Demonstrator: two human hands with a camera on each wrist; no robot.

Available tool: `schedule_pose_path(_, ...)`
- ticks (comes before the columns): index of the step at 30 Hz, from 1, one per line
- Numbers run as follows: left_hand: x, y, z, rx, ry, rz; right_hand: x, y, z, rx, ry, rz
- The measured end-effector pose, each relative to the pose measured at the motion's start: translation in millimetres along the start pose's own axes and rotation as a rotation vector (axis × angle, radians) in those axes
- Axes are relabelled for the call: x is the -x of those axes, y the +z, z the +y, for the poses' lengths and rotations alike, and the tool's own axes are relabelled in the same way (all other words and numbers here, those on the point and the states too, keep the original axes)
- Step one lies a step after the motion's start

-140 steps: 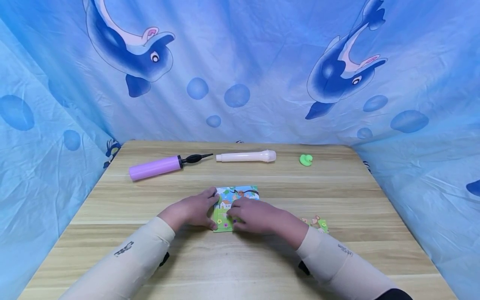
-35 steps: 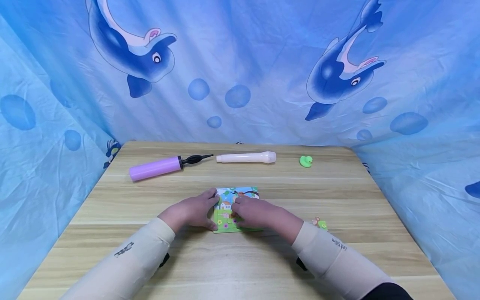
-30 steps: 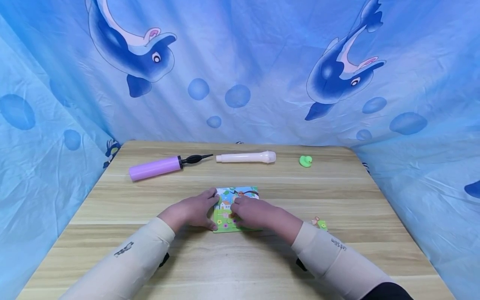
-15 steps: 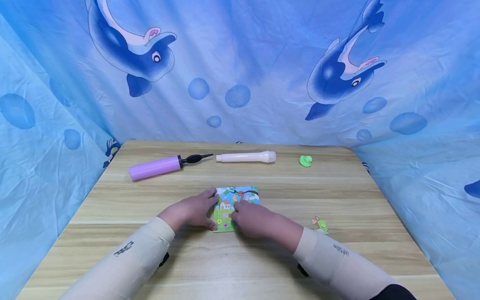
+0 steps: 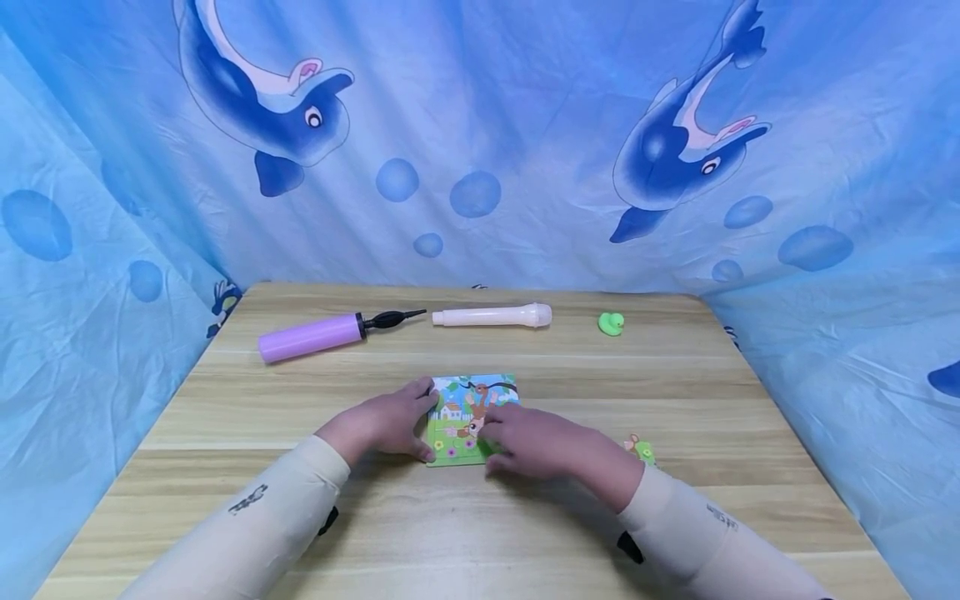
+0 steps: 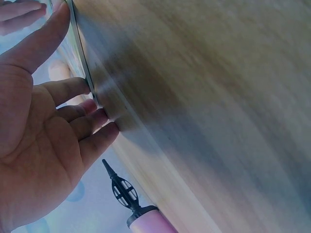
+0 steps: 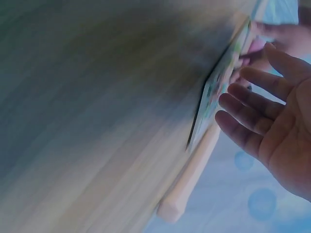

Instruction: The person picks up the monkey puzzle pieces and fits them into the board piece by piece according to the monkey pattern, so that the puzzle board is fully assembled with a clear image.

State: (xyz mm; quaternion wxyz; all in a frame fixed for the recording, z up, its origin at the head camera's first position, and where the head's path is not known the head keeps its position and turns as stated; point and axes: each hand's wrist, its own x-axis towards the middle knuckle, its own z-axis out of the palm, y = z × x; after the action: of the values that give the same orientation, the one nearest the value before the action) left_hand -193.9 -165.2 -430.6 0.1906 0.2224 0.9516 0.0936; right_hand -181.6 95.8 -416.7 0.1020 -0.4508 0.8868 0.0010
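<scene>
A flat square jigsaw puzzle (image 5: 452, 454) lies mid-table, printed with a house, a branch, flowers and a brown cartoon animal. My left hand (image 5: 392, 421) rests along its left side, thumb at the near corner and fingertips at the far corner. In the left wrist view, those fingers (image 6: 73, 90) are spread, their tips at the board's edge. Over the puzzle's right part is my right hand (image 5: 528, 442), hiding that area. The right wrist view shows its fingers (image 7: 250, 104) loosely extended, nothing in the palm. A loose puzzle piece (image 5: 641, 450) lies by the right forearm, partly covered by it.
A purple balloon pump (image 5: 311, 338) with a black nozzle lies at the back left of the wooden table (image 5: 435, 542). Beside it are a pale pink microphone-shaped stick (image 5: 487, 316) and a small green toy duck (image 5: 611, 323). A blue dolphin-print curtain (image 5: 525, 125) surrounds the table.
My right hand has drawn back rightward and its fingers have loosened, uncovering the brown animal mid-puzzle. Less of the loose pieces shows by the forearm than in the oldest frame. My left hand stays put.
</scene>
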Motion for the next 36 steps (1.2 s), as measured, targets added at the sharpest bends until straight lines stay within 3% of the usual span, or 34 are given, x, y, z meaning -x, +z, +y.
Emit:
schedule_pose_path(4,0.2,-0.8,1.3,0.003,-0.001,0.0,14.6,-2,19,-0.035,0.038,0.051)
schedule_pose_path(14,1.4,-1.0,2.9,0.016,-0.013,0.002,68.1,-1,67,-0.125,0.228,0.114)
schedule_pose_path(22,1.8,-1.7,4.2,0.021,-0.014,-0.001,102.7,10,96,-0.183,0.368,0.107)
schedule_pose_path(27,2.1,-3.0,5.2,0.027,-0.009,-0.001,117.7,16,104,-0.224,0.44,0.045)
schedule_pose_path(32,1.4,-2.9,5.6,0.026,-0.013,-0.002,126.6,21,106,-0.269,0.441,0.005)
schedule_pose_path(36,1.5,-2.8,5.1,0.03,-0.015,-0.003,127.1,27,106,-0.216,0.384,0.051)
